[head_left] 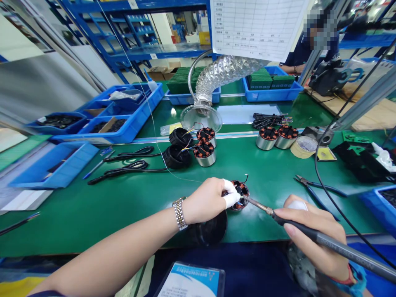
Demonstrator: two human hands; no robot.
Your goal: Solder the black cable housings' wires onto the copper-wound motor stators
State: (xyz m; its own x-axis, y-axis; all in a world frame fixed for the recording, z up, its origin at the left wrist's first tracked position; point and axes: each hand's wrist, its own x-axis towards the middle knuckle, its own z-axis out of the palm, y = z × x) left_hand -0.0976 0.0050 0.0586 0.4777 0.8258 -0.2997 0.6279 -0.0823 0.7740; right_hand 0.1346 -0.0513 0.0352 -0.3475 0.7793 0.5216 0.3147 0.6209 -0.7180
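My right hand [318,235] grips a soldering iron [305,232] with a black handle. Its metal tip touches the top of a motor stator [242,194] with copper windings, standing on the green bench. My left hand [213,198], with white finger cots on the thumb and forefinger, is pinched shut over that stator's left side. A thin solder wire [158,146] hangs from above and runs into this hand; short coloured wire ends show at its fingertips. A black round cover [212,229] lies below my left wrist, partly hidden.
Beyond my hands stand two stators [206,153] wired to black covers [177,156] with cables. A clear fume hood [201,119] hangs behind them. More stators [266,138] and side cutters [312,189] lie right. Blue bins [130,123] line the left. A person [309,49] sits opposite.
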